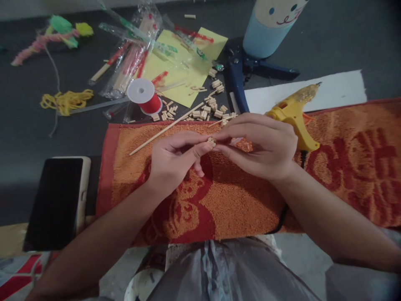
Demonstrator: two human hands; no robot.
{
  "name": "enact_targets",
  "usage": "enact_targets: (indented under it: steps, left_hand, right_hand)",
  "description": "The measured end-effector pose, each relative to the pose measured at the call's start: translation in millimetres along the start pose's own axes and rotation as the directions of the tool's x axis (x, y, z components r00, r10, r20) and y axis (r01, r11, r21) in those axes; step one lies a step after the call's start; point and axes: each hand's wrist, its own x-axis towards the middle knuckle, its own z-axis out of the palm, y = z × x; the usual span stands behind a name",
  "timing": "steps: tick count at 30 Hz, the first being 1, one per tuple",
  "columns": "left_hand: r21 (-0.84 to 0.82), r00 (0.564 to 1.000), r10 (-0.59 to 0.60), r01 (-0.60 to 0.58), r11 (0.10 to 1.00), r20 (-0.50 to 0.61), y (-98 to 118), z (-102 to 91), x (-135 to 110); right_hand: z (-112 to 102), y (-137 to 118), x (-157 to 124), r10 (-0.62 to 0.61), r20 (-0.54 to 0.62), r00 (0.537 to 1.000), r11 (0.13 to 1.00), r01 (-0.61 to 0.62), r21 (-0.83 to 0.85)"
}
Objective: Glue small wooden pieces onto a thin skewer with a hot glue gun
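Left hand point(171, 161), right hand point(263, 146), both pinched the bundle point(212, 142), with room to the near edge of the towel point(244, 205)!

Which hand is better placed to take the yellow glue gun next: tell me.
Probably the right hand: the glue gun lies close beside it. The left hand is farther off, across the wooden bundle from it.

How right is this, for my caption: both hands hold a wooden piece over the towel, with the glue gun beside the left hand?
The glue gun is beside the right hand, not the left hand; the head view shows it. Both hands do hold the wooden piece over the towel.
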Motion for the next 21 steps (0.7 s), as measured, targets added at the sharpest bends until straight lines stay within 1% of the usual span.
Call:
enact_targets:
  steps: [3, 6, 10, 13, 15, 16, 18, 21]
  left_hand:
    - [0.068, 0.996, 0.086, -0.086, 0.994, 0.002, 1, -0.4, -1]
    - [0.159, 0.979, 0.204, -0.198, 0.967, -0.018, 3, 0.0, -2]
    - [0.295, 0.927, 0.374, -0.351, 0.888, -0.021, 6, 1.0, -3]
    - [0.410, 0.888, 0.460, -0.418, 0.811, -0.005, 8, 1.3, -4]
    - [0.459, 0.871, 0.490, -0.443, 0.770, 0.018, 10, 1.5, -4]
    - [0.476, 0.870, 0.492, -0.443, 0.760, 0.024, 11, 1.6, -5]
    - [0.487, 0.881, 0.472, -0.421, 0.765, 0.021, 12, 2.0, -6]
    - [0.473, 0.906, 0.423, -0.370, 0.800, -0.006, 14, 2.8, -8]
  right_hand:
    - [2, 2, 0, 0.023, -0.043, 0.999, 0.999, -0.021, 0.042]
    - [4, 4, 0, 0.033, -0.065, 0.997, 0.996, -0.028, 0.083]
    - [5, 4, -1, 0.029, -0.059, 0.998, 0.994, -0.023, 0.107]
    - [4, 3, -1, 0.022, -0.049, 0.999, 0.995, -0.017, 0.102]
    - [4, 2, -1, 0.013, -0.051, 0.999, 0.994, -0.007, 0.105]
    - [4, 2, -1, 0.008, -0.054, 0.998, 0.994, -0.002, 0.111]
    - [5, 1, -1, 0.003, -0.064, 0.998, 0.992, 0.005, 0.125]
    - [5, 0, -1, 0.016, -0.074, 0.997, 0.992, -0.007, 0.126]
